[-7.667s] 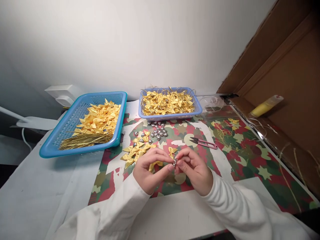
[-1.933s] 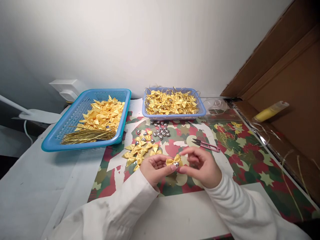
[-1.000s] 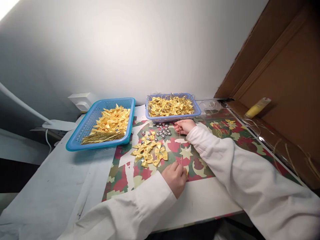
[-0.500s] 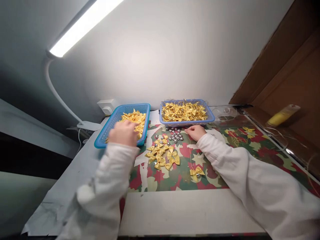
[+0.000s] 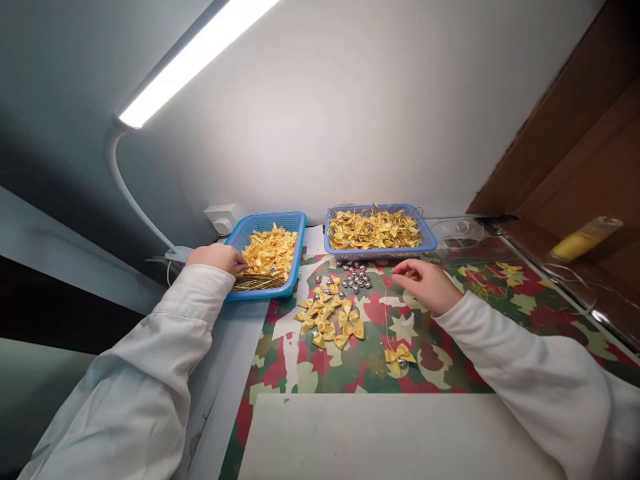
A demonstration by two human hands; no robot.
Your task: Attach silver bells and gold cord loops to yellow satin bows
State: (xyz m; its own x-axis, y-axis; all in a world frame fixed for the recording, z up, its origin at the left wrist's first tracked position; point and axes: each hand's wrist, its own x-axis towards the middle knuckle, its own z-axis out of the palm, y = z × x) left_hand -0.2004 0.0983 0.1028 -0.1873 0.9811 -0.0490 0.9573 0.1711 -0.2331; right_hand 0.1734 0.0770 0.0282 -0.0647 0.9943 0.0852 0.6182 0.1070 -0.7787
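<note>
Along the gold wires [image 5: 259, 283] in the blue basket [image 5: 301, 252] is the left hand [image 5: 214, 258], its grip impossible to tell. Beside silver bells [image 5: 355, 281], the right hand [image 5: 433, 287] has its grip parted; a belled yellow bow [image 5: 395, 357] lies nearer in on the patterned surface [image 5: 361, 369].

Glossy metallic bells [image 5: 356, 280], satiny cloth bows [image 5: 323, 312], smooth plastic basket [image 5: 265, 293].

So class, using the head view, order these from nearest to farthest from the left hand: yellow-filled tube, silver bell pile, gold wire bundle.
1. Gold wire bundle: in the left basket, beside the left hand.
2. Silver bell pile: near the middle.
3. Yellow-filled tube: far right.
</note>
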